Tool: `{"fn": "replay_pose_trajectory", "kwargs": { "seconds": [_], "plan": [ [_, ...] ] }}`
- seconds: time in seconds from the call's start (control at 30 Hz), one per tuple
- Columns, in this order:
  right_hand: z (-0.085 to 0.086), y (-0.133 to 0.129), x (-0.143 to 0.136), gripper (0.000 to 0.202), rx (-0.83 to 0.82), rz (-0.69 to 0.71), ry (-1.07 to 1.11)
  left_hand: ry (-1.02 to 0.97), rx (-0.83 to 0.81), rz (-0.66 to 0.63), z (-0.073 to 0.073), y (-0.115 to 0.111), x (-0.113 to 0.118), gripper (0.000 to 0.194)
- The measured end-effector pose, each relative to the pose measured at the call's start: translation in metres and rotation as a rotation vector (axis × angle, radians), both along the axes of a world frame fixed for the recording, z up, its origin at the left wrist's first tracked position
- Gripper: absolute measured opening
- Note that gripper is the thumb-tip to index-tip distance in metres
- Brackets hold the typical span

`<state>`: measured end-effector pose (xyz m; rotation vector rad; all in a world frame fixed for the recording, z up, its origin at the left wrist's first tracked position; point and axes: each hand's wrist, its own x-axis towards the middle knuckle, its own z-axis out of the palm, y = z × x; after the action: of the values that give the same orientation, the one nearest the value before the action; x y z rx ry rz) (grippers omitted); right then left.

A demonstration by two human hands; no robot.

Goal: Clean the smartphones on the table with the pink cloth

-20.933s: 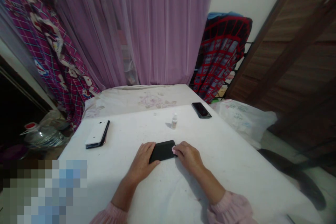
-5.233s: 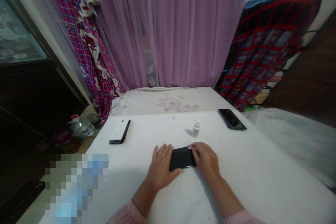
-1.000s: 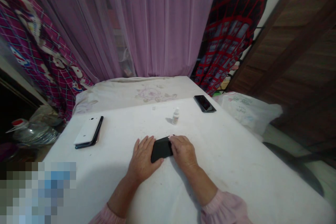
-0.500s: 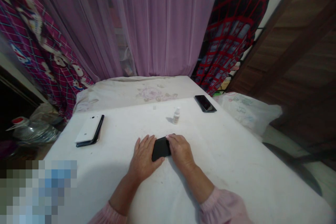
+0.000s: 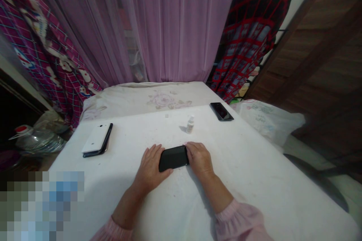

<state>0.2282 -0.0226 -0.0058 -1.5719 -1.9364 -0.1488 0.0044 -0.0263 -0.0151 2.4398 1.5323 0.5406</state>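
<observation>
A black phone (image 5: 173,158) lies flat on the white cloth, long side running left to right, between my two hands. My left hand (image 5: 149,166) grips its left end, with the thumb along the near edge and the fingers at the far side. At the right end, my right hand (image 5: 199,159) has its fingers bent and pressed together against the phone's corner; whether something small is in them is hidden. Just beyond the phone stands a small white bottle (image 5: 190,124), upright and touched by neither hand.
Stacked phones, a white one (image 5: 97,138) on top, lie at the left of the table (image 5: 254,180). Another dark phone (image 5: 222,112) rests near the right edge. A clear bottle with a red cap (image 5: 36,139) is off the left side, a plastic bag (image 5: 268,120) off the right.
My right hand has slid right along the phone and my left hand slightly left, so more of the black surface shows. The bottle and other phones have not moved.
</observation>
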Motion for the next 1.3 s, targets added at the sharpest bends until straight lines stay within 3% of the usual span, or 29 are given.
{"fn": "replay_pose_trajectory", "kwargs": {
  "seconds": [0.17,0.43,0.77,0.97,1.07,1.2,1.3],
  "plan": [
    [0.001,-0.002,-0.005,0.023,-0.024,-0.016,-0.014,0.018,-0.039,-0.052,0.003,0.006,-0.016,0.069],
    [0.003,-0.003,-0.030,0.025,-0.024,0.132,-0.012,0.030,-0.014,-0.024,0.003,0.004,-0.012,0.068],
    [0.007,-0.005,-0.007,0.024,-0.063,-0.038,-0.066,0.045,-0.061,-0.018,0.010,0.003,-0.010,0.066],
    [0.007,-0.006,-0.032,0.025,-0.009,0.102,-0.077,0.033,-0.067,-0.024,0.010,0.002,-0.010,0.067],
    [0.005,-0.004,-0.024,0.025,-0.006,0.106,-0.054,0.032,-0.063,-0.022,0.010,0.002,-0.009,0.067],
    [0.003,0.000,0.001,0.025,-0.010,-0.023,-0.025,0.051,-0.089,-0.020,0.014,0.001,-0.008,0.069],
    [0.002,0.001,0.005,0.025,0.009,-0.043,-0.021,0.059,-0.105,-0.017,0.016,0.000,-0.007,0.069]
  ]
}}
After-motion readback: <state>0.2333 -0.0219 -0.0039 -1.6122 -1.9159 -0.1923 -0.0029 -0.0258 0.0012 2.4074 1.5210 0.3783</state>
